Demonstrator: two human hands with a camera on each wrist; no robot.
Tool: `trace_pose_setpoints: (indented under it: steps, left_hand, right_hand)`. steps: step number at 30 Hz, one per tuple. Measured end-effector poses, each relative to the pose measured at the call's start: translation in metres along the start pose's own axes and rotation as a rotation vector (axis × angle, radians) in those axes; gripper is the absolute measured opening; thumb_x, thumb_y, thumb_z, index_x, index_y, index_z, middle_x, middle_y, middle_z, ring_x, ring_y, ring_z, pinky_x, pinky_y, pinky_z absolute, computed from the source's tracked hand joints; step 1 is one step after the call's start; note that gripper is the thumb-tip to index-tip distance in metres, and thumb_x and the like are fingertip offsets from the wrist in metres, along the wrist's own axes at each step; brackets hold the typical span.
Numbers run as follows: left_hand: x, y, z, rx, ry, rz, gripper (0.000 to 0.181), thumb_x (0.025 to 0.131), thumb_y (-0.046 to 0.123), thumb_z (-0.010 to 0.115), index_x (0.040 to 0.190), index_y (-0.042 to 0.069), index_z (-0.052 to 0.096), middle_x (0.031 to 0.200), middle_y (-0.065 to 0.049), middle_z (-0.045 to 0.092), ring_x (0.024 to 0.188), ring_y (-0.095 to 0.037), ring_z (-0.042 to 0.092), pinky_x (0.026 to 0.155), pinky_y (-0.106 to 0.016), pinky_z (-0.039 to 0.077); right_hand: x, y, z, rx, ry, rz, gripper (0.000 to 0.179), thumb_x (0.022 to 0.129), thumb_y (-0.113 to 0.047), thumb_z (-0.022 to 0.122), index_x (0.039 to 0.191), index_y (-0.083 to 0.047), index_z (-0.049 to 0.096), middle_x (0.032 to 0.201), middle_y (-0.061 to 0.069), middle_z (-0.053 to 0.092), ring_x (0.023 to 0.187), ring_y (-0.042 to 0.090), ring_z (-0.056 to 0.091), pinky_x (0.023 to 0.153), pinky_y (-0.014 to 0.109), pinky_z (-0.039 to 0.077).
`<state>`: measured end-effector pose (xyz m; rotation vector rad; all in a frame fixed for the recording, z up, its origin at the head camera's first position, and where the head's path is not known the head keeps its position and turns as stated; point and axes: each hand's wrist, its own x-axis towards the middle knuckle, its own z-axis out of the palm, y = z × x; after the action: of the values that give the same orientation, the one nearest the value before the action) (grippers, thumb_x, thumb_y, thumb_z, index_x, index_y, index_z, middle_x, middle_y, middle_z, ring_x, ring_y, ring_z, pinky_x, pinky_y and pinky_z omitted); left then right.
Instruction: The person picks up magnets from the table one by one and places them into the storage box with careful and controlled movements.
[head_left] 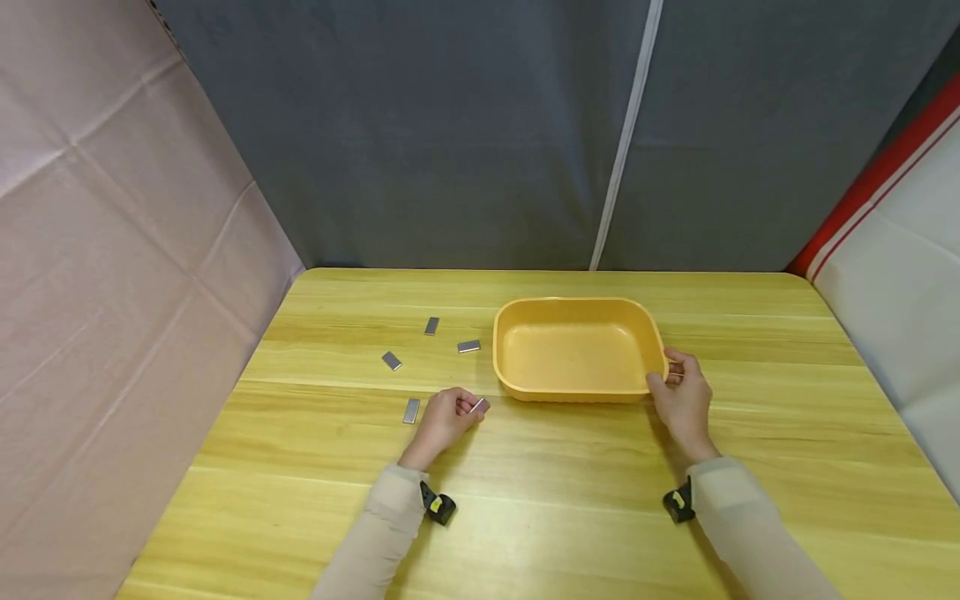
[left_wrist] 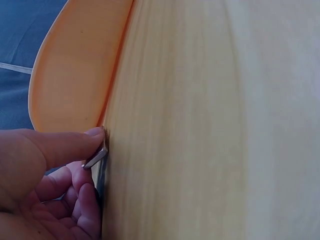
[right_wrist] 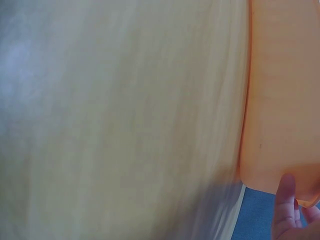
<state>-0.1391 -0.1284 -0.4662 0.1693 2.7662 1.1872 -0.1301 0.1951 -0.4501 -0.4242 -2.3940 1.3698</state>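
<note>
- The left hand pinches a small gray block.
- The yellow tub lies ahead and right of the block, long way side to side.
- The right hand holds its right end.

Table with 4 blocks, basin

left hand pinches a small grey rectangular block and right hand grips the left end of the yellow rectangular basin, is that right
Wrong end: the head view shows the right hand gripping the right end of the yellow rectangular basin, not the left.
</note>
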Motion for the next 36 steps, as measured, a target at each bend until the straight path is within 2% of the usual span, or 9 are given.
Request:
trace_pose_setpoints:
  steps: [4, 12, 25, 29, 33, 36]
  left_hand:
    - [-0.0005, -0.0005, 0.0003, -0.019, -0.006, -0.006, 0.014, 0.075, 0.010, 0.070, 0.084, 0.002, 0.062, 0.071, -0.001, 0.054, 0.063, -0.010, 0.048, 0.055, -0.020, 0.042]
    - [-0.0014, -0.0018, -0.0004, -0.037, 0.000, 0.002, 0.010, 0.076, 0.010, 0.069, 0.081, 0.003, 0.062, 0.068, 0.001, 0.053, 0.060, -0.009, 0.047, 0.052, -0.019, 0.040]
    - [-0.0031, -0.0009, -0.0034, -0.063, 0.033, 0.011, 0.008, 0.076, 0.009, 0.069, 0.077, 0.004, 0.062, 0.066, 0.001, 0.053, 0.058, -0.010, 0.046, 0.051, -0.021, 0.039]
    - [-0.0022, -0.0022, -0.0037, -0.070, 0.033, -0.007, 0.008, 0.077, 0.010, 0.068, 0.077, 0.004, 0.062, 0.066, 0.001, 0.053, 0.058, -0.010, 0.046, 0.052, -0.022, 0.040]
    - [-0.0006, -0.0058, -0.0039, -0.122, 0.030, -0.045, 0.009, 0.078, 0.011, 0.067, 0.079, 0.004, 0.063, 0.067, 0.000, 0.054, 0.060, -0.010, 0.048, 0.053, -0.022, 0.041]
    - [0.0002, -0.0092, -0.0048, -0.196, 0.018, -0.071, 0.010, 0.078, 0.010, 0.067, 0.081, 0.002, 0.063, 0.069, -0.002, 0.054, 0.061, -0.011, 0.048, 0.053, -0.021, 0.041]
  right_hand:
    - [0.0003, 0.0006, 0.0002, 0.002, -0.002, 0.006, 0.038, 0.078, -0.001, 0.052, 0.115, 0.003, 0.050, 0.096, 0.019, 0.056, 0.071, 0.007, 0.045, 0.054, 0.005, 0.036]
    - [-0.0002, 0.0010, 0.0001, -0.002, -0.005, 0.009, 0.037, 0.079, -0.002, 0.052, 0.116, 0.002, 0.050, 0.097, 0.018, 0.056, 0.067, -0.002, 0.043, 0.054, 0.006, 0.037]
    - [-0.0004, 0.0012, -0.0001, -0.011, -0.006, 0.011, 0.038, 0.079, -0.003, 0.052, 0.116, 0.002, 0.049, 0.097, 0.018, 0.055, 0.068, -0.001, 0.043, 0.054, 0.006, 0.037]
    - [-0.0002, 0.0005, 0.0000, -0.004, -0.002, 0.008, 0.037, 0.079, -0.002, 0.053, 0.116, 0.002, 0.050, 0.097, 0.018, 0.056, 0.068, -0.001, 0.043, 0.054, 0.005, 0.036]
    - [-0.0002, -0.0001, -0.0004, 0.004, 0.001, -0.011, 0.037, 0.078, -0.001, 0.053, 0.115, 0.004, 0.050, 0.096, 0.020, 0.056, 0.068, -0.002, 0.043, 0.053, 0.004, 0.036]
    - [-0.0008, -0.0001, -0.0008, 0.004, -0.005, -0.015, 0.037, 0.079, -0.001, 0.053, 0.115, 0.004, 0.049, 0.096, 0.021, 0.055, 0.068, -0.001, 0.043, 0.053, 0.004, 0.036]
